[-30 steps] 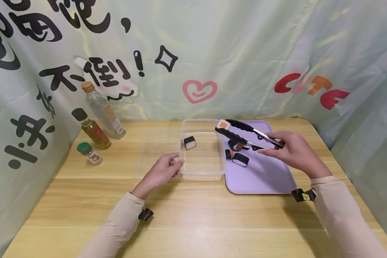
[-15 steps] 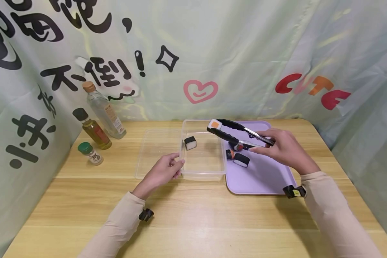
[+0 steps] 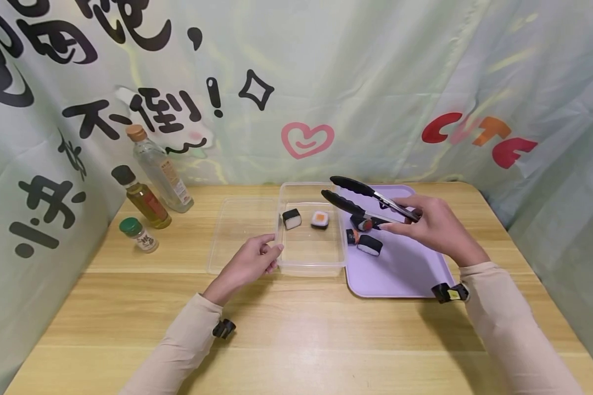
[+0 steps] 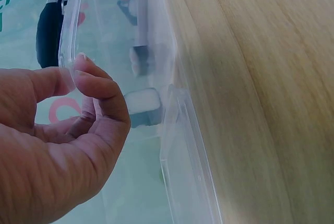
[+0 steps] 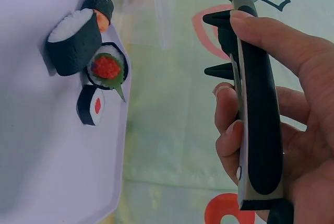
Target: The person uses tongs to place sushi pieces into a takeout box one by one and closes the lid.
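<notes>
My left hand (image 3: 249,260) pinches the left rim of a clear plastic container (image 3: 311,265) between thumb and fingers; the left wrist view shows that grip close up. Inside the container lie a black-and-white sushi piece (image 3: 291,219) and, to its right, a sushi piece with an orange centre (image 3: 319,219). My right hand (image 3: 432,227) holds black-and-silver tongs (image 3: 356,186) above the container's right rim. Their tips are spread, with nothing between them. In the right wrist view, fingers and thumb wrap the tongs' handle (image 5: 261,109).
A purple tray (image 3: 405,277) adjoins the container on the right, bearing several sushi pieces (image 5: 75,44), one roll with a red-and-green centre (image 5: 107,68). Left of the container lies a clear lid (image 3: 242,206). Two bottles (image 3: 150,206) and a green-capped shaker (image 3: 138,236) stand farther left.
The tongs moved left over the container, then opened and let go of the orange-centred sushi piece, which now sits inside. My left hand has stayed at the rim.
</notes>
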A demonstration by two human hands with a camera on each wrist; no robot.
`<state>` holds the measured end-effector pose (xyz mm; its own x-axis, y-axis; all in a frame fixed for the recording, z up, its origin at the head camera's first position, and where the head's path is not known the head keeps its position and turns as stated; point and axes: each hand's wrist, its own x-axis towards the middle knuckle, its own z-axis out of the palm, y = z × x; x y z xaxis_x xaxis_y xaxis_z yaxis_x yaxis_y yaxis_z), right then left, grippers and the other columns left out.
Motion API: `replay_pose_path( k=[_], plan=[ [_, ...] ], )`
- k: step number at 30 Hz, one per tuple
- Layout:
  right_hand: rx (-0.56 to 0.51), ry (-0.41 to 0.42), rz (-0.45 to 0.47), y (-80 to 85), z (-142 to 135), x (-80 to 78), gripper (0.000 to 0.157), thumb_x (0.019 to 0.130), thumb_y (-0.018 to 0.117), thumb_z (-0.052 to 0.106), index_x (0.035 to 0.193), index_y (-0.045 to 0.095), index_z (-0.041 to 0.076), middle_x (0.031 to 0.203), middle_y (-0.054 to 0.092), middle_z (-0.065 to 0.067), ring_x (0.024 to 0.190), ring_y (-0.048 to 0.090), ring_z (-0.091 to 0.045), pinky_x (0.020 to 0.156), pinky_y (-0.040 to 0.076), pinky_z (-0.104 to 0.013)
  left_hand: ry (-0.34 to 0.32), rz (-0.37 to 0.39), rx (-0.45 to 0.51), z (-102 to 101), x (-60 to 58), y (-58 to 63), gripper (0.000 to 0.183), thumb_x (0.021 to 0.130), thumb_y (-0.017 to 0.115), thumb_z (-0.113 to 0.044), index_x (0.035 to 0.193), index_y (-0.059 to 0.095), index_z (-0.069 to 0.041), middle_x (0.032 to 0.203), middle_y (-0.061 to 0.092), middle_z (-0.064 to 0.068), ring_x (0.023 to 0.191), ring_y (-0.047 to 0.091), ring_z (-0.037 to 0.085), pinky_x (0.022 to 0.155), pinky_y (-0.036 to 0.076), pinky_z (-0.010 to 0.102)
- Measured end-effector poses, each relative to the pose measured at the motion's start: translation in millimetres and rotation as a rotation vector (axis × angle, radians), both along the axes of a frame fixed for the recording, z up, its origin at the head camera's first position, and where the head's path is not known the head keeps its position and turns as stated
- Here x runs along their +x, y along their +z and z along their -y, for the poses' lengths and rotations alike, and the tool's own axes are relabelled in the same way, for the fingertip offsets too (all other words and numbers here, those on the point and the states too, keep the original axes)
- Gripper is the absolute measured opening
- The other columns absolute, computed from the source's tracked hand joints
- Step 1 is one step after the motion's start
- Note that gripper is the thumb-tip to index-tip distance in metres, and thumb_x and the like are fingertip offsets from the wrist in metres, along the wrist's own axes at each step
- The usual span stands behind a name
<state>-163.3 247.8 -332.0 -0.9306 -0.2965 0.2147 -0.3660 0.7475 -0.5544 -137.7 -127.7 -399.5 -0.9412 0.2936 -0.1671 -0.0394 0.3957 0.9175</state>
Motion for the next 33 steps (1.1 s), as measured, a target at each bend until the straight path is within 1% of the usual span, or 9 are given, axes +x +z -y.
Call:
replay_pose_path(
  k=[8,12,16,22,25,29,33],
  plan=[
    [0.008,-0.004,-0.018,0.6,-7.9,4.9,0.061,0.079,0.09,0.028,0.128,0.068,-0.001,0.071,0.054,-0.003,0.062,0.047,-0.019,0.053,0.038,-0.028,0.001,0.008,0.008,-1.2,0.2,0.1,0.055,0.105,0.057,-0.018,0.15,0.039,0.009,0.075,0.06,0.008,0.062,0.054,0.014,0.049,0.036,0.02],
    [0.009,-0.026,-0.01,-0.8,-15.0,8.9,0.061,0.078,0.09,0.029,0.127,0.069,-0.002,0.072,0.055,-0.004,0.064,0.047,-0.019,0.053,0.039,-0.028,-0.001,0.008,0.01,-1.3,0.0,0.1,0.054,0.105,0.056,-0.017,0.15,0.04,0.008,0.075,0.059,0.008,0.061,0.054,0.014,0.049,0.036,0.02],
    [0.015,-0.052,0.014,-1.5,-23.0,14.7,0.063,0.078,0.09,0.031,0.126,0.069,-0.003,0.073,0.055,-0.005,0.063,0.048,-0.019,0.052,0.039,-0.028,-0.008,0.002,0.008,-1.1,-0.7,-1.2,0.052,0.106,0.056,-0.017,0.149,0.041,0.007,0.074,0.059,0.007,0.061,0.054,0.013,0.048,0.036,0.02],
    [0.036,-0.069,0.027,-5.2,-34.7,22.7,0.064,0.076,0.091,0.033,0.124,0.07,-0.003,0.078,0.059,-0.005,0.066,0.048,-0.019,0.053,0.038,-0.028,-0.008,-0.001,0.01,-0.5,-0.8,-1.5,0.053,0.105,0.056,-0.017,0.149,0.041,0.008,0.074,0.059,0.007,0.061,0.054,0.013,0.048,0.036,0.02],
    [0.043,-0.077,0.037,-7.7,-41.1,27.7,0.065,0.075,0.092,0.034,0.124,0.07,-0.003,0.077,0.059,-0.005,0.065,0.047,-0.017,0.052,0.037,-0.027,-0.011,-0.002,0.01,-0.5,-0.6,-1.2,0.053,0.105,0.056,-0.017,0.149,0.041,0.007,0.074,0.06,0.007,0.061,0.054,0.013,0.048,0.036,0.02],
    [0.041,-0.071,0.034,-11.2,-48.9,35.9,0.062,0.074,0.093,0.032,0.121,0.072,-0.002,0.074,0.057,-0.003,0.062,0.046,-0.014,0.05,0.037,-0.027,-0.013,-0.001,0.005,-0.4,-0.8,-1.3,0.052,0.105,0.056,-0.018,0.149,0.042,0.006,0.074,0.06,0.007,0.061,0.054,0.013,0.047,0.034,0.02],
    [0.039,-0.063,0.041,-17.2,-57.8,44.8,0.058,0.074,0.093,0.027,0.12,0.072,-0.002,0.074,0.057,-0.003,0.061,0.045,-0.011,0.048,0.037,-0.026,-0.013,-0.003,-0.002,-0.4,-0.3,-0.3,0.053,0.105,0.056,-0.019,0.149,0.042,0.006,0.074,0.06,0.007,0.061,0.053,0.013,0.047,0.033,0.02]
  ],
)
